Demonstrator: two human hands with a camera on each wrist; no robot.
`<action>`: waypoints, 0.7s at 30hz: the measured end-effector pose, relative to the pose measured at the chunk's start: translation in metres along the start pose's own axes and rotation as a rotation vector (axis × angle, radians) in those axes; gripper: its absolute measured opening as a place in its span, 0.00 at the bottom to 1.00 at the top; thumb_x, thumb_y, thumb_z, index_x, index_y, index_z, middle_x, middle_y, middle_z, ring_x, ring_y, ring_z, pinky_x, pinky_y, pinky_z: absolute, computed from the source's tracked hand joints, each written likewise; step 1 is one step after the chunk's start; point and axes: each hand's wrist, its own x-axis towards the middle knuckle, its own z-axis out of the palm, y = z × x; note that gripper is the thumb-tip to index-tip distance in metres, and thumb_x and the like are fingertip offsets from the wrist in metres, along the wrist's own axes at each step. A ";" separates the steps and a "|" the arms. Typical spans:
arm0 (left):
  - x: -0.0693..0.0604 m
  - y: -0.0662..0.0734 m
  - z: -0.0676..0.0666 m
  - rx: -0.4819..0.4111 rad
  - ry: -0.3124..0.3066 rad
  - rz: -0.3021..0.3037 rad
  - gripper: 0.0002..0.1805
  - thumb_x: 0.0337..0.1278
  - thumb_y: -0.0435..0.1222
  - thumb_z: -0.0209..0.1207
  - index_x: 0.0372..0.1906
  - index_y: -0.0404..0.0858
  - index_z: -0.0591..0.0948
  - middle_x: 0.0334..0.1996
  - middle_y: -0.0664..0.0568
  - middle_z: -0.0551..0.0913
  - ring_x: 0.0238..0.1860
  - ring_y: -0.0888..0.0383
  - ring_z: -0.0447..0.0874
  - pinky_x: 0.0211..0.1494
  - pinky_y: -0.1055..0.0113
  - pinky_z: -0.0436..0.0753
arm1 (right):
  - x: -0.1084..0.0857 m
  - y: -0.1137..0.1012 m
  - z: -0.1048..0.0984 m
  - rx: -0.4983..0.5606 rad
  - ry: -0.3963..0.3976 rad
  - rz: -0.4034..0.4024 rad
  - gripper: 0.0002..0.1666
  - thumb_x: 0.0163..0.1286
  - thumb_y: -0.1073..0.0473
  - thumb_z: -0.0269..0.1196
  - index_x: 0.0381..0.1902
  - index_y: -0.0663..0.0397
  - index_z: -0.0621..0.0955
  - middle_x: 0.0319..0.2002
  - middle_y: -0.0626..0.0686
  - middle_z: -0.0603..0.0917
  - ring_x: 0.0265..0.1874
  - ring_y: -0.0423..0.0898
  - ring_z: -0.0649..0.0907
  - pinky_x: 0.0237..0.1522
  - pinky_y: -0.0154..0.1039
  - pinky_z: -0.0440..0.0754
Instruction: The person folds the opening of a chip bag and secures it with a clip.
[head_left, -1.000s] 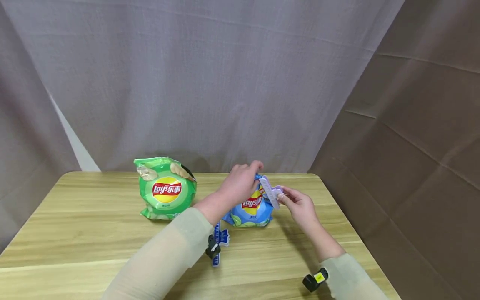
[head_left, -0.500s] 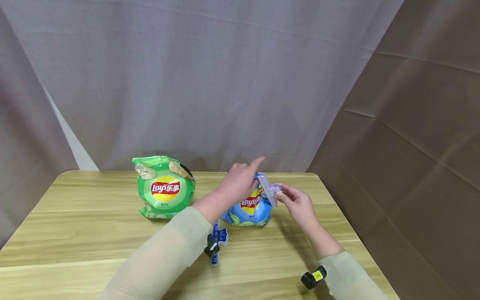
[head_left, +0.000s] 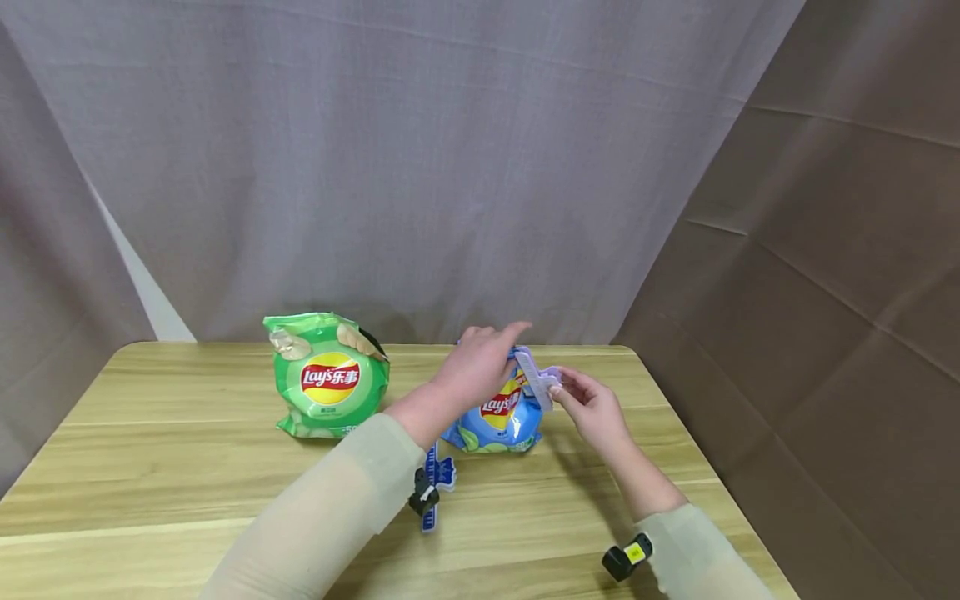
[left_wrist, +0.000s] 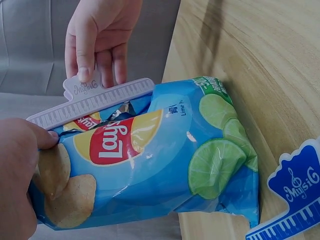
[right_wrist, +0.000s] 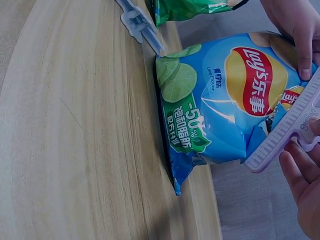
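Right grip (head_left: 597, 410) on lilac "Music" clip (left_wrist: 107, 100) against Lay's "Lime Flavor" bag (right_wrist: 215, 100)

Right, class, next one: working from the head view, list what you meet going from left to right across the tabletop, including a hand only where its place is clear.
Green chip bag → blue clip → blue chip bag → purple clip → right hand.

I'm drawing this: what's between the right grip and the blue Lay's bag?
A lilac Music clip, pinched by the right grip and lying along the top of the blue Lay's lime chip bag. The left wrist view shows it.
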 end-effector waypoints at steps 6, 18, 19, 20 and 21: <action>0.001 0.000 0.000 0.018 0.029 0.003 0.31 0.69 0.42 0.59 0.73 0.45 0.65 0.51 0.56 0.85 0.50 0.56 0.82 0.66 0.57 0.70 | 0.003 -0.001 0.000 0.010 0.002 -0.021 0.23 0.72 0.66 0.61 0.62 0.68 0.75 0.50 0.67 0.83 0.42 0.34 0.81 0.47 0.25 0.79; 0.010 0.007 0.005 0.035 0.072 -0.051 0.27 0.69 0.41 0.58 0.70 0.44 0.69 0.55 0.55 0.84 0.52 0.53 0.81 0.64 0.56 0.71 | 0.014 0.001 -0.005 -0.005 0.014 -0.057 0.23 0.73 0.66 0.59 0.64 0.67 0.75 0.53 0.68 0.82 0.44 0.36 0.81 0.47 0.24 0.78; 0.011 0.007 0.005 0.035 0.073 -0.057 0.27 0.69 0.40 0.58 0.70 0.44 0.70 0.55 0.55 0.84 0.52 0.53 0.81 0.64 0.56 0.71 | 0.015 0.002 -0.005 -0.005 0.018 -0.063 0.23 0.73 0.65 0.60 0.64 0.66 0.75 0.53 0.67 0.82 0.44 0.37 0.81 0.48 0.24 0.77; 0.012 0.008 0.005 0.038 0.072 -0.063 0.26 0.69 0.40 0.58 0.70 0.44 0.70 0.55 0.55 0.84 0.52 0.53 0.81 0.64 0.56 0.71 | 0.015 0.003 -0.005 -0.003 0.020 -0.069 0.23 0.73 0.65 0.60 0.64 0.66 0.75 0.53 0.67 0.82 0.45 0.38 0.81 0.48 0.24 0.77; 0.012 0.009 0.005 0.038 0.070 -0.069 0.26 0.69 0.41 0.58 0.69 0.44 0.70 0.56 0.55 0.84 0.53 0.53 0.81 0.64 0.56 0.71 | 0.016 0.004 -0.005 0.000 0.022 -0.075 0.23 0.73 0.65 0.60 0.64 0.66 0.75 0.53 0.67 0.82 0.45 0.39 0.81 0.48 0.24 0.77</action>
